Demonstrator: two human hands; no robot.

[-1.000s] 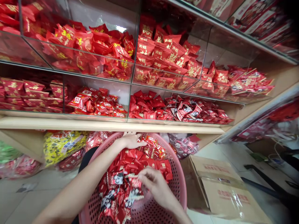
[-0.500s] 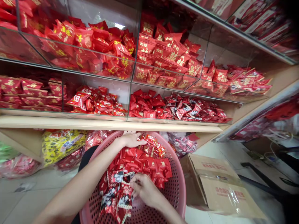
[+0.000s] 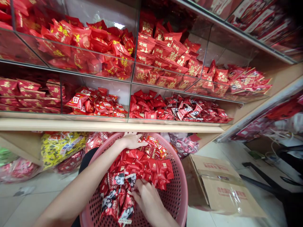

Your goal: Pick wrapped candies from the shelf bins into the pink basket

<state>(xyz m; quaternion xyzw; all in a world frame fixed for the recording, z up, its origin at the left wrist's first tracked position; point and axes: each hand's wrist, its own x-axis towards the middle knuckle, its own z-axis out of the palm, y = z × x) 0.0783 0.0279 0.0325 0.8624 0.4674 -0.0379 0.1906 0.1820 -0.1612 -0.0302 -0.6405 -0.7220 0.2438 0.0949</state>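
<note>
A pink perforated plastic basket (image 3: 182, 176) holds many small wrapped candies. Plain red candy packets (image 3: 148, 167) fill its middle; red packets with black-and-white figures (image 3: 111, 201) lie at the near left. Shiny red-and-gold packets (image 3: 161, 149) sit at the far side. My left hand (image 3: 133, 141) rests at the basket's far edge, fingers stretched out beside those packets, holding nothing visible. My right hand (image 3: 147, 195) is down inside the basket, palm down, with its fingers curled at the edge of the figured packets. Its fingertips are partly hidden, and I cannot make out what is between them.
Shelves with clear-fronted compartments of red packets (image 3: 165, 52) stand behind the basket. A wooden shelf ledge (image 3: 71, 124) crosses just above it. Below are a yellow bag (image 3: 62, 146) and other bagged packets (image 3: 186, 145). A cardboard box (image 3: 224, 186) stands to the right.
My right hand has moved slightly and its fingers have gone in among the packets. A figured packet beside it has shifted and turned. My left hand stays in place.
</note>
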